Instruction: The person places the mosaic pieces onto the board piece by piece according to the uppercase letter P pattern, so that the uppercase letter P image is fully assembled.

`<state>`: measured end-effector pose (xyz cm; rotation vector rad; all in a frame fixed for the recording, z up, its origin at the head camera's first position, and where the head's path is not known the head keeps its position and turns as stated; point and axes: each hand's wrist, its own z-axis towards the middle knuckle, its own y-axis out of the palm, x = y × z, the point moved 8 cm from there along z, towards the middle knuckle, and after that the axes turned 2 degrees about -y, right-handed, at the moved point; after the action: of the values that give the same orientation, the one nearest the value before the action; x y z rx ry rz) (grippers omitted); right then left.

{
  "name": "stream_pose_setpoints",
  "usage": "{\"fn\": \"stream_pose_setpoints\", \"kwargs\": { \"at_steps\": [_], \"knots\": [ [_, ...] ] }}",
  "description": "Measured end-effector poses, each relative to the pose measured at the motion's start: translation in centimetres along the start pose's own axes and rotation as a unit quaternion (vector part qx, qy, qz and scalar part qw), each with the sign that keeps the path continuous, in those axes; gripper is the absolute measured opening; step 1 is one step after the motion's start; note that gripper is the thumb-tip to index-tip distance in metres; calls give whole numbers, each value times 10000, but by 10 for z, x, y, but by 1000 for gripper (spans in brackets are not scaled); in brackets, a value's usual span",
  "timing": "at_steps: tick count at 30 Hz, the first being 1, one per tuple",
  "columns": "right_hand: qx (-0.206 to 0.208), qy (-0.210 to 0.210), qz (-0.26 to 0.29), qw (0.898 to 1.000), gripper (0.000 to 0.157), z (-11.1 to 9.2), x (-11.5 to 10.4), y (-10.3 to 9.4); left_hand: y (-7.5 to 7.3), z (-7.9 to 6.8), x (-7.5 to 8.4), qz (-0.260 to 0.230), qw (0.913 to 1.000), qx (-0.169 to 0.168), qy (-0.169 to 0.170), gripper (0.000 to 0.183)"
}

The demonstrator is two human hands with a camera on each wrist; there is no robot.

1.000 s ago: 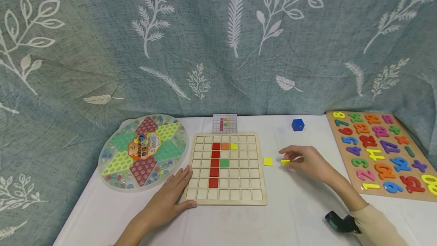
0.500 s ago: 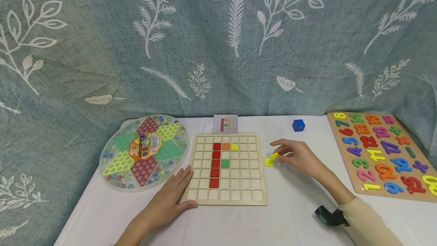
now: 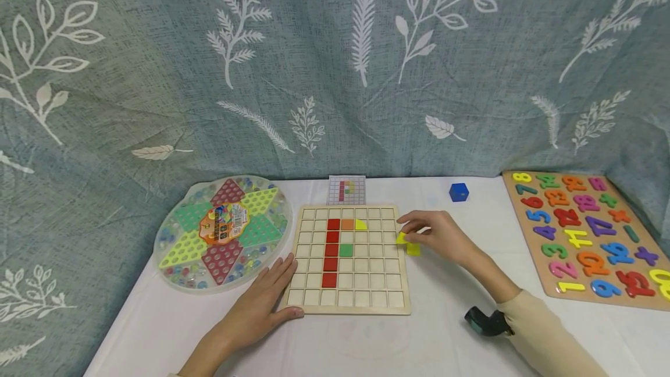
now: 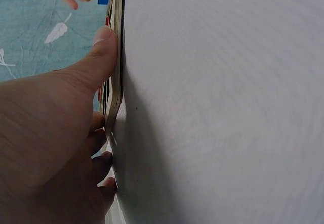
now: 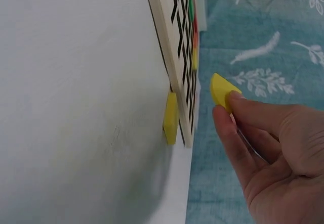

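Note:
My right hand [image 3: 435,231] pinches a yellow tile [image 5: 221,88] between thumb and fingertips, over the right edge of the wooden grid board [image 3: 362,309]. One corner of that tile is pointed; the fingers cover part of it. Just below, a yellow square tile [image 3: 413,249] lies on the table beside the board. My left hand [image 3: 260,301] rests with extended fingers along the board's left edge, its thumb at the front corner. In the grid sit a column of red tiles [image 3: 331,264], an orange tile [image 3: 348,224], a yellow quarter-round tile [image 3: 361,225] and a green tile [image 3: 346,250].
A small printed pattern card [image 3: 346,196] lies behind the board. To the left is a round Chinese checkers set [image 3: 206,290] with marbles. A blue cube [image 3: 459,192] stands at the back right, near a board of coloured numbers [image 3: 549,275]. A patterned curtain [image 3: 314,63] hangs behind.
My right hand has moved left with its yellow tile, from right of the square tile, past it, to the board's right edge. The left hand has stayed in place.

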<state>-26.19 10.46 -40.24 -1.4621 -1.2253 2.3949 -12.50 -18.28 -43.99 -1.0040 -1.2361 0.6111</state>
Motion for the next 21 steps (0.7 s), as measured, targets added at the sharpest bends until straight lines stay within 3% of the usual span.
{"fn": "stream_pose_setpoints", "kwargs": {
  "at_steps": [9,21],
  "knots": [
    [-199,-273,217,9992,25,18,-13,18,0,0,-1,-15,10000,5,-24,88],
    [-755,-293,223,9965,24,40,-25,50,0,0,1,-11,10000,-8,-9,88]
  ]
}}
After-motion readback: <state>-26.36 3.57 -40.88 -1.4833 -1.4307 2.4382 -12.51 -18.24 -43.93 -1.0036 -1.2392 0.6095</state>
